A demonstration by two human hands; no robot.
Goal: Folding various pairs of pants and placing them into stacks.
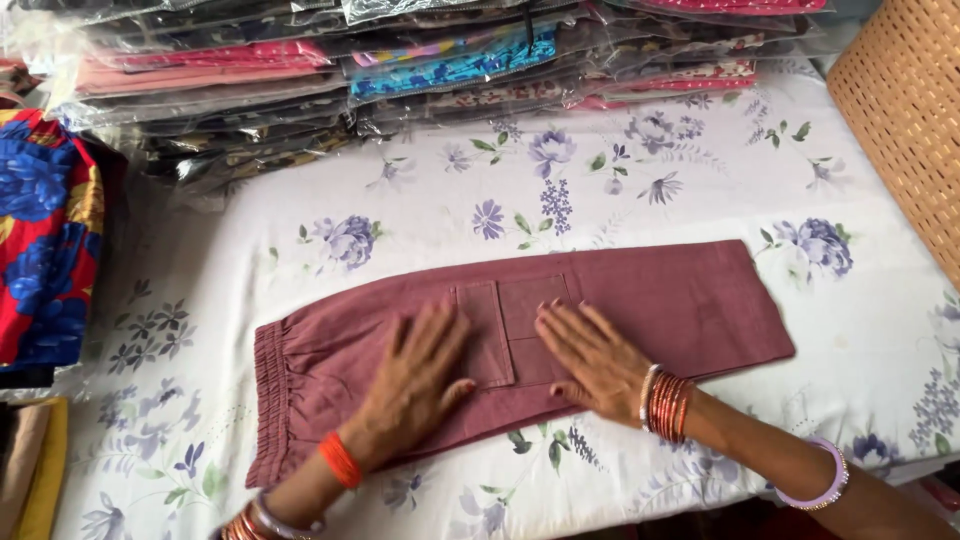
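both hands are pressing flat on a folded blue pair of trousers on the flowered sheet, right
Not quite: the trousers are dusky maroon, not blue. The head view shows the left hand and right hand pressing flat on them, folded on the flowered sheet.

Bed sheet (420, 200): white, printed with purple flowers, covering the surface. Stack of clear-bagged folded garments (420, 70): at 12 o'clock, several layers (pink, blue, dark prints). Red-and-blue floral fabric (45, 230): at 9 o'clock. Woven tan basket (905, 110): at 2 o'clock. Mustard cloth (35, 465): at 8 o'clock.
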